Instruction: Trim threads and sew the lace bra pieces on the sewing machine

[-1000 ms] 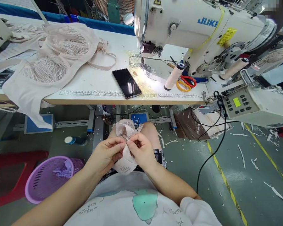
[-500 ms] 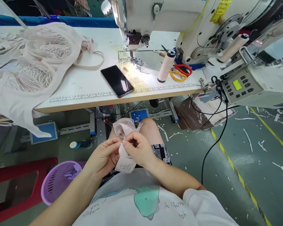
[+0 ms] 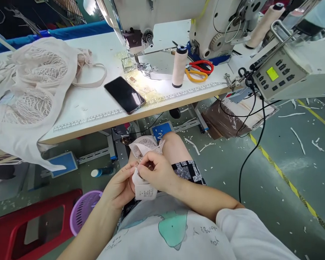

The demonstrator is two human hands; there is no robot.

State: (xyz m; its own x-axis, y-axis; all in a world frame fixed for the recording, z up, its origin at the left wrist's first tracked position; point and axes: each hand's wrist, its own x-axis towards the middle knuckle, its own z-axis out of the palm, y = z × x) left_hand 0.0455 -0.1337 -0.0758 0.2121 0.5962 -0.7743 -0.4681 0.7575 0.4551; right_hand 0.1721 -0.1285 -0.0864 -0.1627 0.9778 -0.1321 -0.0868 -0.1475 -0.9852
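Observation:
Over my lap I hold a pale pink lace bra (image 3: pixel 144 143), its cup draped across my legs. A printed white care label (image 3: pixel 145 190) hangs below my fingers. My left hand (image 3: pixel 124 183) pinches the bra's edge between thumb and fingers. Close against it, my right hand (image 3: pixel 157 171) is closed on the same fabric, thumb and index pressed together. The exact spot between the fingertips is hidden. Another pale bra (image 3: pixel 40 83) lies on the left of the sewing table (image 3: pixel 78 112), one wing hanging over the front edge.
A sewing machine (image 3: pixel 137 38) stands at the back, with a phone (image 3: pixel 124 94), a thread cone (image 3: pixel 180 66) and scissors (image 3: pixel 199 70) before it. A control panel (image 3: pixel 278 74) sits at right. A purple basket (image 3: pixel 83 209) and red stool (image 3: pixel 35 227) are at lower left.
The view has turned and shifted, so the table now looks tilted. My hands stay together on the bra; the right fingers have curled in closer and the label has swung slightly.

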